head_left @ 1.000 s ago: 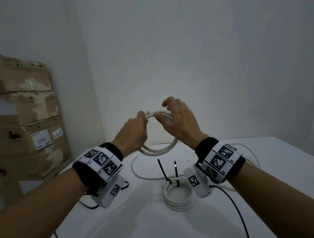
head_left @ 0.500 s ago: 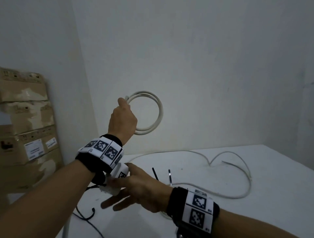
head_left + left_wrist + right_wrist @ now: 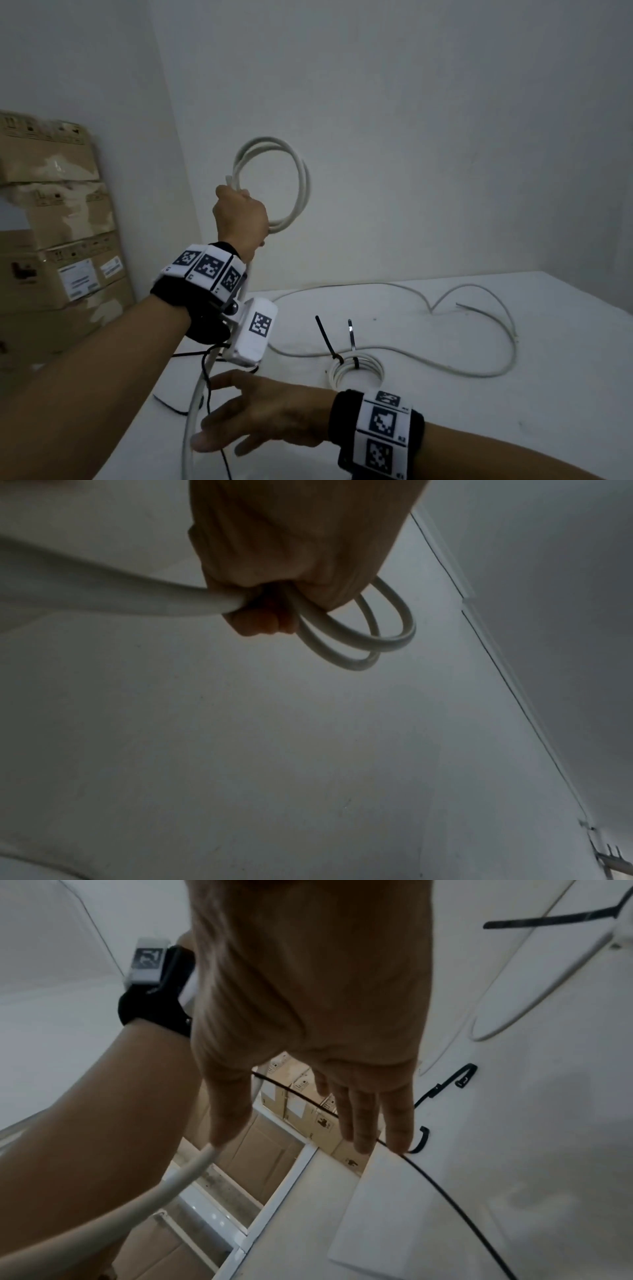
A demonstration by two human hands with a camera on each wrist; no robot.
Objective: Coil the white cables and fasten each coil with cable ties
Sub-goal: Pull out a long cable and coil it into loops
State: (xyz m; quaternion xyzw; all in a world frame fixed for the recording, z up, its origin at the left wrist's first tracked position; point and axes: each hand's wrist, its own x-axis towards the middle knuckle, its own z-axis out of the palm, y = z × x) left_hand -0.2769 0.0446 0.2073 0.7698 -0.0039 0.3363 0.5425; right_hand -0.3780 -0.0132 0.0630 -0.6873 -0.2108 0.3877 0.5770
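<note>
My left hand (image 3: 239, 216) is raised in front of the wall and grips a partly wound white cable coil (image 3: 303, 185) of two loops. In the left wrist view its fingers (image 3: 260, 620) are curled round the loops (image 3: 377, 645). The cable's tail (image 3: 191, 411) hangs down past my left wrist. My right hand (image 3: 214, 414) is low and open, fingers spread beside that tail. In the right wrist view the thumb tip (image 3: 222, 1134) is at the tail (image 3: 185, 1175). A finished coil (image 3: 356, 373) lies on the table with two black cable ties (image 3: 325, 337) sticking up.
Another loose white cable (image 3: 479, 373) winds across the white table (image 3: 513, 428). Loose black cable ties (image 3: 441, 1088) lie near the table's left edge. Stacked cardboard boxes (image 3: 51, 240) stand at the left. A thin black wire (image 3: 445, 1191) runs under my right hand.
My left hand has lifted the coil higher. My right hand let go of it and dropped down to the left, beside the hanging tail.
</note>
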